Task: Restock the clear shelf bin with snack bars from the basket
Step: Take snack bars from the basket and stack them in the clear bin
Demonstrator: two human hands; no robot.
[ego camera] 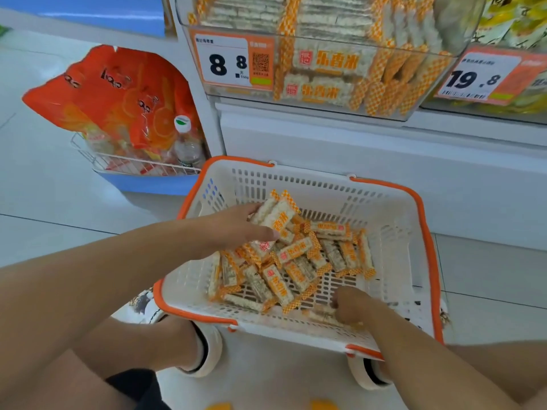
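left hand (239,224) clamped on bars (273,216) | right hand (350,306) seemingly curled on bar, basket (307,179) | bin (325,84) above, ahead

Single head-worn wide-angle view, looking forward and steeply down from above. Close over white basket (393,241) on floor between wearer's feet; clear shelf bin (310,69) at upper edge. Strong edge distortion.
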